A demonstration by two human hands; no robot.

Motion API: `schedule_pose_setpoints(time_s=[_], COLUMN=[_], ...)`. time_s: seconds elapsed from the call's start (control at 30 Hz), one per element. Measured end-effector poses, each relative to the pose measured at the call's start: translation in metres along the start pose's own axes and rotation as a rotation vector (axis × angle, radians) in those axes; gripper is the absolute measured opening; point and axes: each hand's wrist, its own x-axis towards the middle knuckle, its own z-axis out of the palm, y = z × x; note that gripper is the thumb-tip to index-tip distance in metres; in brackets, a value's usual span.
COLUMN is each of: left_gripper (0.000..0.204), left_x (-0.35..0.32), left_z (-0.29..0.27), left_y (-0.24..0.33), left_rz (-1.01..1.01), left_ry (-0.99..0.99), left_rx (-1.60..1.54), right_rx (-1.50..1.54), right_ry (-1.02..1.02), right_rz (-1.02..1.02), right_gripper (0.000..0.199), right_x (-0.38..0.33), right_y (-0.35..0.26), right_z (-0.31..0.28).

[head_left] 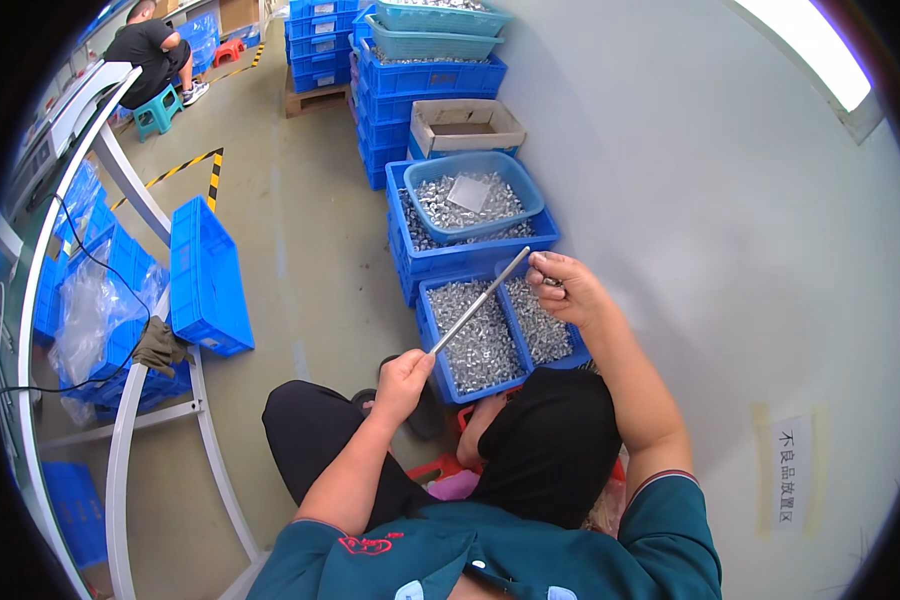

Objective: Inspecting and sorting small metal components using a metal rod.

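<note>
My left hand is closed around the lower end of a thin silver metal rod, which slants up and to the right. At the rod's upper end is my right hand, its fingers pinched together. Small metal pieces show between those fingers; their exact shape is too small to make out. Whether the right fingertips touch the rod I cannot tell. Beneath both hands lie many small shiny metal parts in a divided blue crate.
Behind the crate stands a light-blue basket of metal parts on a larger blue crate. Stacked crates rise farther back along the wall. To the left are a white metal frame and an upright blue crate. A person sits on a stool far left.
</note>
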Motion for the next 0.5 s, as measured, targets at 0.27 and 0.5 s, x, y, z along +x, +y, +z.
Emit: schedule_pose_setpoints(time_s=[0.27, 0.5], left_gripper=[0.027, 0.028], left_x=[-0.0061, -0.0059], left_z=[-0.0032, -0.0027], left_y=[0.0028, -0.0032], left_rz=[0.010, 0.054], left_ry=[-0.050, -0.045], left_rx=[0.023, 0.012], right_rx=[0.207, 0.239], right_ry=[0.021, 0.028], right_rz=[-0.108, -0.092], right_gripper=[0.014, 0.016], right_x=[-0.0014, 0.0053], right_y=[-0.0013, -0.0017], right_z=[0.0002, 0.0000])
